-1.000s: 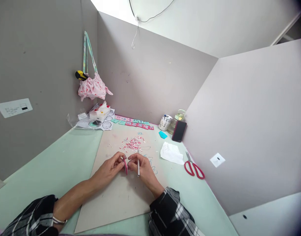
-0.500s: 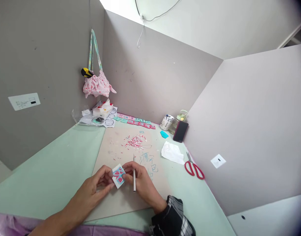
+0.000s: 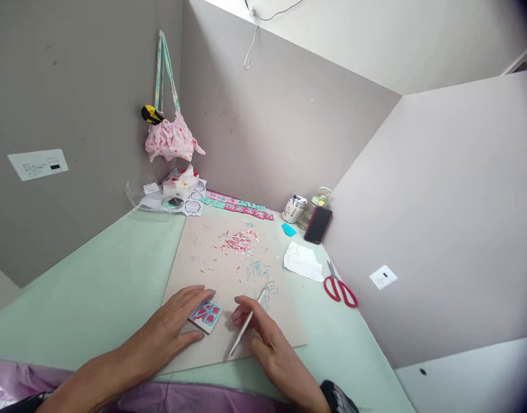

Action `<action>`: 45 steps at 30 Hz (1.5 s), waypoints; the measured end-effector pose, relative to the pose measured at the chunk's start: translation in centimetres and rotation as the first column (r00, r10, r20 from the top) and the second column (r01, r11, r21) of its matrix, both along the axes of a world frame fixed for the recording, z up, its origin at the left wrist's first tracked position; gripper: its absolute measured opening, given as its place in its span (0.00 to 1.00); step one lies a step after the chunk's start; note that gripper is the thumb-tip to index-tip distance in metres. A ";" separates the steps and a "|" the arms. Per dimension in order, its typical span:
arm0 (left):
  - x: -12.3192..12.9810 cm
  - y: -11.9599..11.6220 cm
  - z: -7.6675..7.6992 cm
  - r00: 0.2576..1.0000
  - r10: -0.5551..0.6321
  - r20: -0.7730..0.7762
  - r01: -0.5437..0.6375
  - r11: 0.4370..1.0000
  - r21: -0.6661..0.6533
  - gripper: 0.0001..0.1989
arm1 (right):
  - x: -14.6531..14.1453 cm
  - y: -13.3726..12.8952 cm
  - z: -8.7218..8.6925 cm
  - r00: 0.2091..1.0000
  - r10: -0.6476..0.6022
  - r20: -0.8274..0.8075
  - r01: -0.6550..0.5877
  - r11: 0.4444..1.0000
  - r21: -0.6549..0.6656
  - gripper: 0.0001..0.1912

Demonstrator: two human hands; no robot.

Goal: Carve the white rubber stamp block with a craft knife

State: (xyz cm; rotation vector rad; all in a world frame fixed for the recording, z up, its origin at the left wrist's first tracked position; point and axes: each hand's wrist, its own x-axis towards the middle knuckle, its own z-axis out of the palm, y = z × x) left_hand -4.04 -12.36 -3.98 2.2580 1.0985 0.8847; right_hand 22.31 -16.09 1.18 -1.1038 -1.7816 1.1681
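A small square carving block (image 3: 206, 315), pink with blue outlines and cut-away pale areas, lies on the beige board (image 3: 211, 275). My left hand (image 3: 177, 318) bends around its left side, fingers at the top edge and thumb by the lower corner, steadying it. Just right of the block, my right hand (image 3: 267, 338) holds a slim white-and-silver craft knife (image 3: 247, 324) slantwise between its fingers. The knife's tip points up and away from the block. Further up the board is a heap of pink and white shavings (image 3: 241, 242).
Behind the board runs a row of pink and green carved pieces (image 3: 241, 209). On the right lie a white tissue (image 3: 303, 261), red-handled scissors (image 3: 340, 291), a blue piece (image 3: 289, 229), a phone (image 3: 318, 225) and a pen cup (image 3: 293, 209). A pink bag (image 3: 172, 137) hangs left.
The block has come down flat onto the board. My right hand has let go of the block and moved right, and the knife has tilted from upright to slanted.
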 end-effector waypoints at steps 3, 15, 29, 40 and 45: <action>0.1 -0.2 -0.1 0.998 0.036 0.045 -0.034 0.997 -0.064 0.27 | 0.4 -0.8 0.7 0.990 -0.056 -0.132 0.041 0.993 -0.113 0.19; 1.5 -2.1 0.6 0.981 0.194 0.014 -0.194 0.981 -0.022 0.28 | -0.6 -3.7 -2.8 0.894 -0.344 0.286 0.238 0.907 0.346 0.25; 1.6 -2.0 0.4 0.991 0.132 -0.025 -0.128 0.983 0.132 0.27 | -1.9 -5.6 -5.9 0.862 -0.439 0.253 0.267 0.818 0.510 0.15; 1.0 -3.1 1.2 1.000 -0.028 -0.003 0.028 0.999 0.030 0.40 | -3.3 -5.0 -4.2 0.863 -0.485 0.142 0.469 0.873 0.137 0.10; 1.2 -3.3 0.6 0.996 0.091 -0.012 -0.091 0.995 0.043 0.38 | -3.5 -4.0 -2.6 0.884 -0.436 0.170 0.407 0.895 0.183 0.09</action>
